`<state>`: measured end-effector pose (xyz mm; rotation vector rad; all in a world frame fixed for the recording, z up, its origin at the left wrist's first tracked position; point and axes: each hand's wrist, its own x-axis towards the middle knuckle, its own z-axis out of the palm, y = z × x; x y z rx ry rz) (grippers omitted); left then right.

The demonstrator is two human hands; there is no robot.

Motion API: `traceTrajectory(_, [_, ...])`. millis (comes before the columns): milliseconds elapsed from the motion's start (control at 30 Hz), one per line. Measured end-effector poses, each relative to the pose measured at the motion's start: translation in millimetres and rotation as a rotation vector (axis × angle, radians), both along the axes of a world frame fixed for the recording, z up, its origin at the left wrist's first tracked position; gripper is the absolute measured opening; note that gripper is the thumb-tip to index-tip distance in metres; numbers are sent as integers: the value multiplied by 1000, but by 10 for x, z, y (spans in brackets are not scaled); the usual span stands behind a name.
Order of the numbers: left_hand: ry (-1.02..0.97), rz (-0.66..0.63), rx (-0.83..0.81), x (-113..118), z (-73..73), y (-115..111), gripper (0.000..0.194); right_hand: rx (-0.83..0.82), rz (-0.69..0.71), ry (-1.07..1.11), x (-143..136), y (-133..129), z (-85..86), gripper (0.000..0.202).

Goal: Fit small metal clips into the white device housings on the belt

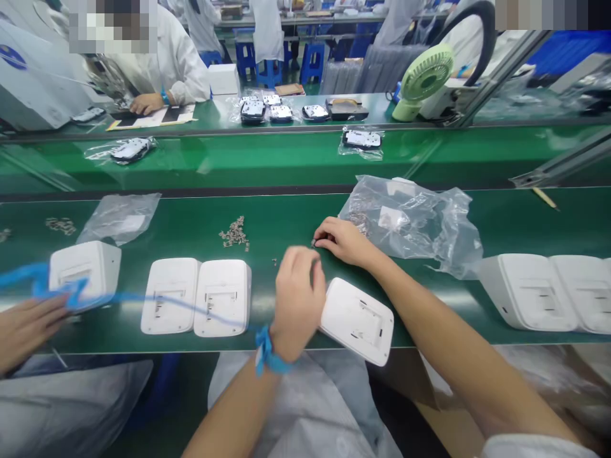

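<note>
One curled left hand [300, 292], a blue band [270, 353] round its wrist, is at the left corner of a white housing [341, 305]; whether it grips anything, I cannot tell. The housing lies askew on the green bench [286, 216], its lower corner jutting past the near edge. Just beside but apart, the right hand [341, 240] has thumb and fingers drawn together at a small grey piece [313, 243]; I cannot tell if it is pinched or only touched.

Behind the right hand spreads a clear bag [420, 222] with small metal parts inside. Left of the hands sits a loose heap of metal clips [233, 234], with a pair of housings [222, 270] side by side nearer the edge. A blurred blue cord [128, 296] crosses them from a neighbour's hand [35, 324]. More housings [515, 267] stand far right. Across the bench rises a green fan [424, 76].
</note>
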<state>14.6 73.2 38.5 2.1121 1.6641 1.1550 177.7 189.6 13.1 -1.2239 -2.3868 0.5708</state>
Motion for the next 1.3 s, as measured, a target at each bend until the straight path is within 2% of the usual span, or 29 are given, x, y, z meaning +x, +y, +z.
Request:
traceTrajectory(100, [130,66,-94,34,-119,386,9,47,-4,-23,-3,-19,-40,10])
traceTrajectory(200, [196,61,-141,88,-276,542,3,129,22,-89,8,-45,-60,13])
traceTrajectory(300, [233,47,-157,99,-342,552,9,172,61,-85,36,-80,-86,15])
traceTrajectory(400, [245,41,-165,81,-345,549,11,127,52,11,70,-118,-81,12])
traceTrajectory(567, [236,62,-159,82,-348,555,10,-14,-12,342,98,-168,0,4])
traceTrajectory(633, [167,67,-128,89,-348,543,2,-114,-43,510,100,-178,23,6])
traceTrajectory(767, [-127,-7,-88,83,-323,518,32,-356,-71,719,83,-185,34,16])
traceTrajectory(800, [-198,-47,-91,79,-312,517,33,-406,-76,740,76,-188,33,19])
traceTrajectory(900, [-331,-155,-92,67,-269,525,26,-489,-89,795,61,-202,33,26])
traceTrajectory(1000, [-390,-177,-96,64,-232,534,21,-452,-93,805,69,-227,50,25])
traceTrajectory(1133, [-451,-141,-130,79,-222,528,14,-325,-70,712,97,-278,119,14])
traceTrajectory(1300, [-329,-124,-91,107,-249,498,13,-220,-94,628,101,-341,189,8])
